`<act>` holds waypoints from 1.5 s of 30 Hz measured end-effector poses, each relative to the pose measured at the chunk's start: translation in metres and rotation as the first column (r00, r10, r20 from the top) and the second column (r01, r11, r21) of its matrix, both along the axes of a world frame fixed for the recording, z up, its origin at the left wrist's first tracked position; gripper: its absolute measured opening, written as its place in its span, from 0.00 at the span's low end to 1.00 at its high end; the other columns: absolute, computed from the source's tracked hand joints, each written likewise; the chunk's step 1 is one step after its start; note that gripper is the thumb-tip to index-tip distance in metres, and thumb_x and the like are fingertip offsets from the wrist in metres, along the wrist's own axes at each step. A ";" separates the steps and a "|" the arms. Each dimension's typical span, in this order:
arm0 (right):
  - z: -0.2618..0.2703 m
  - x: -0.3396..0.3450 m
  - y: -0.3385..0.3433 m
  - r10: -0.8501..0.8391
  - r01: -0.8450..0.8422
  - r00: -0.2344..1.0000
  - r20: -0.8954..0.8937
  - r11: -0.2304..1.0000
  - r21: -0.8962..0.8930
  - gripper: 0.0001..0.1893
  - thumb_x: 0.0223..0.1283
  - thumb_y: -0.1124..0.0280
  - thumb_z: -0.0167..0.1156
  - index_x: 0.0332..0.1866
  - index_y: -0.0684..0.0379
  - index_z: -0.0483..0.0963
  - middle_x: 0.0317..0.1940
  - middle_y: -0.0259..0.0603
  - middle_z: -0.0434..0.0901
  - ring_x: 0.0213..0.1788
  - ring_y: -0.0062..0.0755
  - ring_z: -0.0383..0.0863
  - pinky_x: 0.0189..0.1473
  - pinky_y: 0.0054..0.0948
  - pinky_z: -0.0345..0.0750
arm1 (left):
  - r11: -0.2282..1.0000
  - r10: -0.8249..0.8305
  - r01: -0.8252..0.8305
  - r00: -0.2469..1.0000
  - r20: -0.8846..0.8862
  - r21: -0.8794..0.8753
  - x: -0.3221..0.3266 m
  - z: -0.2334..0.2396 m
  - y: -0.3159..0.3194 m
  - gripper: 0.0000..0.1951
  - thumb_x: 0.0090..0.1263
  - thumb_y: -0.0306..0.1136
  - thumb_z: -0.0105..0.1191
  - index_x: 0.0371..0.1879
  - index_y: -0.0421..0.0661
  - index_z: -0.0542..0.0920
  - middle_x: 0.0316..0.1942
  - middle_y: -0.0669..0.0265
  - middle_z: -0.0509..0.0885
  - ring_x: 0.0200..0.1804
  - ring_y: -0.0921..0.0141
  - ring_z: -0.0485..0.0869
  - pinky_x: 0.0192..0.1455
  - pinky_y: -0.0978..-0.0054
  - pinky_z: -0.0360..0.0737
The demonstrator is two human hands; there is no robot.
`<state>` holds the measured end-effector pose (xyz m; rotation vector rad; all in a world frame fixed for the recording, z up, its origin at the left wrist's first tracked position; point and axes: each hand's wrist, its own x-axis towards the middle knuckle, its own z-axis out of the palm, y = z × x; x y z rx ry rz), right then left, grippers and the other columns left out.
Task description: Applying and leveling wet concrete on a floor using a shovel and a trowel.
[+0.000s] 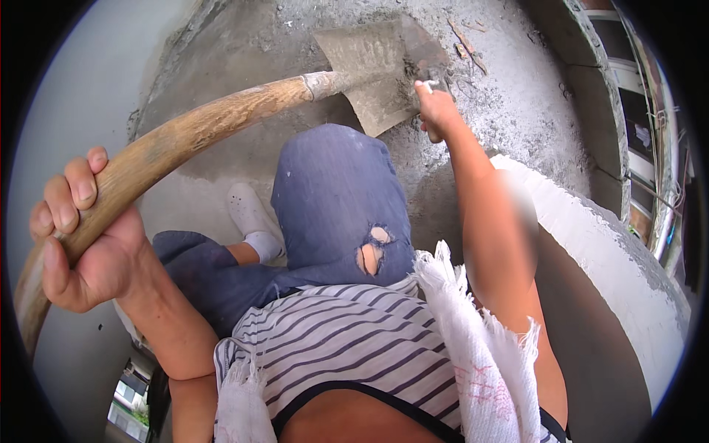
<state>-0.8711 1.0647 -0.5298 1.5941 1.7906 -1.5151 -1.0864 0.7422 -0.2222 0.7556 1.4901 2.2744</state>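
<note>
My left hand [94, 249] is wrapped around the thick wooden handle [199, 130] of a shovel, which looks bowed by the lens. Beyond the metal socket [322, 85], the shovel's blade [371, 66] is coated with grey mortar or cement. My right hand [437, 111] grips the handle of a trowel, of which a wooden end shows below the fist. The trowel's blade [425, 50] is smeared and blurred, and it lies over the far right edge of the shovel blade. Whether the two blades touch, I cannot tell.
Rough concrete floor [515, 105] with cement crumbs spreads ahead, and scraps of wood [467, 45] lie on it. A low concrete wall [598, 127] runs along the right. Nearer, a white-topped ledge [604, 243] curves beside my right arm. A smooth wall [77, 116] rises on the left.
</note>
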 end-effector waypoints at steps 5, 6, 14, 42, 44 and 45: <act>0.010 -0.001 0.033 0.087 -0.088 0.995 0.049 0.996 0.026 0.33 0.66 0.42 0.48 0.39 0.72 0.74 0.28 0.50 0.78 0.24 0.43 0.81 0.28 0.39 0.77 | 0.989 -0.151 0.150 0.987 -0.059 -0.016 -0.008 0.002 -0.006 0.13 0.58 0.39 0.46 0.37 0.52 0.82 0.32 0.74 0.77 0.42 0.69 0.74 0.61 0.57 0.62; 0.010 -0.009 0.040 -0.017 0.018 1.000 -0.014 0.999 0.030 0.33 0.66 0.42 0.48 0.36 0.71 0.74 0.28 0.50 0.78 0.25 0.43 0.81 0.28 0.40 0.77 | 0.989 -0.147 0.147 0.987 -0.060 -0.017 -0.007 0.001 -0.006 0.13 0.58 0.39 0.46 0.37 0.52 0.82 0.32 0.74 0.77 0.42 0.69 0.73 0.61 0.57 0.63; 0.003 -0.008 0.007 0.140 -0.140 0.990 0.013 0.990 -0.029 0.32 0.66 0.42 0.48 0.37 0.71 0.75 0.26 0.53 0.79 0.22 0.46 0.80 0.31 0.42 0.76 | 1.000 0.026 -0.026 1.000 0.007 -0.007 0.008 0.004 0.002 0.08 0.51 0.39 0.50 0.27 0.53 0.79 0.27 0.75 0.77 0.38 0.69 0.75 0.60 0.59 0.62; 0.011 0.051 -0.001 0.152 -0.165 0.980 0.126 0.981 0.102 0.11 0.53 0.69 0.57 0.33 0.69 0.75 0.19 0.48 0.79 0.17 0.37 0.80 0.18 0.36 0.76 | 1.000 -0.002 0.002 1.000 0.004 0.000 0.008 0.000 0.001 0.08 0.52 0.38 0.49 0.27 0.53 0.80 0.27 0.73 0.77 0.39 0.69 0.74 0.61 0.57 0.62; 0.013 0.054 -0.001 0.179 -0.189 0.977 0.118 0.978 0.084 0.11 0.53 0.69 0.57 0.33 0.69 0.75 0.19 0.48 0.78 0.17 0.37 0.80 0.18 0.36 0.75 | 1.000 0.012 -0.012 1.000 -0.004 -0.016 0.008 0.004 0.005 0.08 0.52 0.38 0.49 0.27 0.53 0.80 0.27 0.73 0.77 0.38 0.69 0.74 0.61 0.57 0.63; 0.005 0.063 0.014 0.242 -0.258 0.964 0.107 0.951 0.173 0.12 0.53 0.68 0.57 0.34 0.69 0.75 0.18 0.47 0.78 0.17 0.37 0.80 0.18 0.36 0.75 | 1.000 0.015 -0.015 1.000 -0.009 -0.021 0.008 0.007 0.010 0.08 0.52 0.38 0.49 0.27 0.53 0.80 0.27 0.73 0.77 0.38 0.69 0.74 0.61 0.57 0.63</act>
